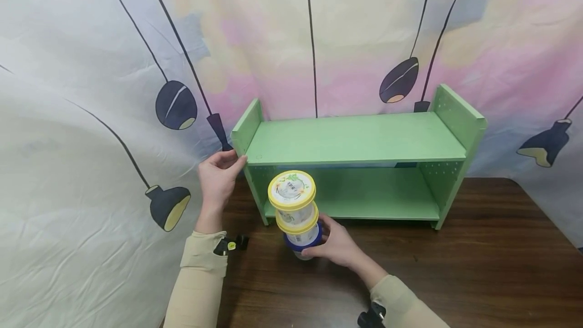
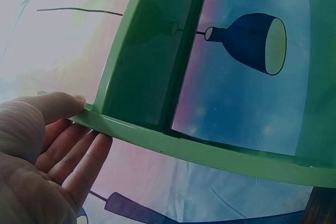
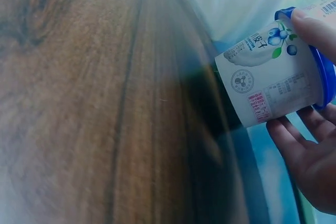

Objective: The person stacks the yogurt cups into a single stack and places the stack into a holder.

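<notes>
Three round tubs stand stacked in front of a green two-tier shelf (image 1: 355, 138). On top is a yellow-lidded tub (image 1: 292, 190), then a second yellow-lidded tub (image 1: 302, 238), and lowest a blue-lidded tub (image 3: 262, 80) with blueberries printed on its white side. My right hand (image 1: 339, 243) grips the blue-lidded tub from the right, thumb and fingers around it near the lid. Whether its base touches the table cannot be told. My left hand (image 1: 217, 176) pinches the front edge of the shelf's left side panel (image 2: 152, 142) between thumb and fingers.
A dark brown wooden table (image 1: 492, 257) carries the shelf. Behind it hangs a pastel cloth (image 1: 355, 29) printed with dark lamps. Black straps with small devices (image 1: 231, 245) sit on both sleeves. The shelf's raised right side panel (image 1: 460, 125) stands at the far right end.
</notes>
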`<state>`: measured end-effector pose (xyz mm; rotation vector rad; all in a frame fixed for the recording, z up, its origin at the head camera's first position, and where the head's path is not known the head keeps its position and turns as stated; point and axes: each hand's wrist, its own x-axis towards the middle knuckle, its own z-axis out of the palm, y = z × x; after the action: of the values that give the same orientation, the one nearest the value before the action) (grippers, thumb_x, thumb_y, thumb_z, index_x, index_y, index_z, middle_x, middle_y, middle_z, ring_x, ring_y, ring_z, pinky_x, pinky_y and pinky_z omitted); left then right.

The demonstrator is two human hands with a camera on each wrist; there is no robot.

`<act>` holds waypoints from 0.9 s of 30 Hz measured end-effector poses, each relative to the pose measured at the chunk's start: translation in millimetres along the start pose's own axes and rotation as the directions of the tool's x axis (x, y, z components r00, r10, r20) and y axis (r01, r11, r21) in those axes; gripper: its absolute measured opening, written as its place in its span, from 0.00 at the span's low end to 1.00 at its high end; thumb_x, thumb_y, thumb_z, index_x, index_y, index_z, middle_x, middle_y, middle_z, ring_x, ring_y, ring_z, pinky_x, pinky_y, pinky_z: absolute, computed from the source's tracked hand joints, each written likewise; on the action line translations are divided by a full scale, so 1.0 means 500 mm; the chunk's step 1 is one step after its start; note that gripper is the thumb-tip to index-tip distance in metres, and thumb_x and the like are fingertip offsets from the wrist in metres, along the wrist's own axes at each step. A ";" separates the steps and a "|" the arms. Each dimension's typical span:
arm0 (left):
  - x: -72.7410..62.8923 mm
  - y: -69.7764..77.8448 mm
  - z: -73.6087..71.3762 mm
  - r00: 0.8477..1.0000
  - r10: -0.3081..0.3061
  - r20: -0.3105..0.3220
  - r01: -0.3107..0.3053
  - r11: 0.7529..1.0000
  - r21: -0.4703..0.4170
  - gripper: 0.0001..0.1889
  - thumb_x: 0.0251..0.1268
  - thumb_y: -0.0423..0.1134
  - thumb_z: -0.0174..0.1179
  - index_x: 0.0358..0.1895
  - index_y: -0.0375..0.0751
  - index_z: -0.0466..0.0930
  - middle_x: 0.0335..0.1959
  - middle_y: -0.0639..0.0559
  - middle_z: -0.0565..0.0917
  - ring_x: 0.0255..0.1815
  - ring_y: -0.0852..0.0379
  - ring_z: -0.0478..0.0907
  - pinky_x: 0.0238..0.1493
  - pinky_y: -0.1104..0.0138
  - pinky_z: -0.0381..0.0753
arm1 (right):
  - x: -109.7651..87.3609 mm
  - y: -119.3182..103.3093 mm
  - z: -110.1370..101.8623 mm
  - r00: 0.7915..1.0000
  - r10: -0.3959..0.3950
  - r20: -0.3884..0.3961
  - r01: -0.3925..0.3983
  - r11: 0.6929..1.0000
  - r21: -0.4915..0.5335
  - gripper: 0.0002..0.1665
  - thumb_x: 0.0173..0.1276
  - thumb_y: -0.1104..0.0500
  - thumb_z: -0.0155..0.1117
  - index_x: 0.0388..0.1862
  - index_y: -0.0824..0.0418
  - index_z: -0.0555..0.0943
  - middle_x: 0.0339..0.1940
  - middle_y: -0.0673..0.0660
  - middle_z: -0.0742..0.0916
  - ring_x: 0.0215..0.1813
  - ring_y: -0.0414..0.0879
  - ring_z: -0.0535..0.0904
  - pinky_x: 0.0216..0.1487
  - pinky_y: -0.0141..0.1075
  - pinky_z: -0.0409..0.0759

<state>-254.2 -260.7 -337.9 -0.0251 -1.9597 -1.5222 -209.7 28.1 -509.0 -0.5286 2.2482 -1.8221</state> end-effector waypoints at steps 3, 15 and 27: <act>0.000 0.000 0.001 1.000 0.005 -0.002 -0.005 1.000 -0.010 0.14 0.61 0.30 0.79 0.47 0.26 0.90 0.38 0.48 0.91 0.36 0.68 0.88 0.40 0.77 0.85 | -0.004 -0.015 -0.010 1.000 -0.007 -0.012 0.007 1.000 -0.008 0.64 0.50 0.55 0.92 0.82 0.63 0.66 0.73 0.65 0.79 0.71 0.65 0.78 0.69 0.57 0.81; 0.000 -0.004 0.002 1.000 0.025 0.002 -0.025 0.999 -0.026 0.13 0.60 0.30 0.79 0.45 0.25 0.89 0.42 0.34 0.90 0.36 0.68 0.88 0.41 0.76 0.87 | -0.035 -0.079 -0.051 1.000 -0.014 0.002 0.014 1.000 0.003 0.59 0.50 0.57 0.92 0.79 0.60 0.69 0.69 0.60 0.82 0.69 0.62 0.80 0.68 0.54 0.83; -0.022 0.055 -0.001 0.999 0.007 0.032 -0.008 1.000 0.006 0.12 0.64 0.25 0.74 0.46 0.19 0.87 0.44 0.29 0.89 0.36 0.72 0.86 0.41 0.79 0.85 | -0.063 -0.144 -0.087 0.998 -0.033 0.062 0.032 0.999 0.012 0.57 0.54 0.56 0.90 0.78 0.59 0.69 0.69 0.60 0.82 0.71 0.61 0.78 0.68 0.52 0.82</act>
<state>-234.5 -248.4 -319.5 -0.0543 -1.9871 -1.5195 -186.5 67.1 -431.3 -0.6146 2.2010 -1.8064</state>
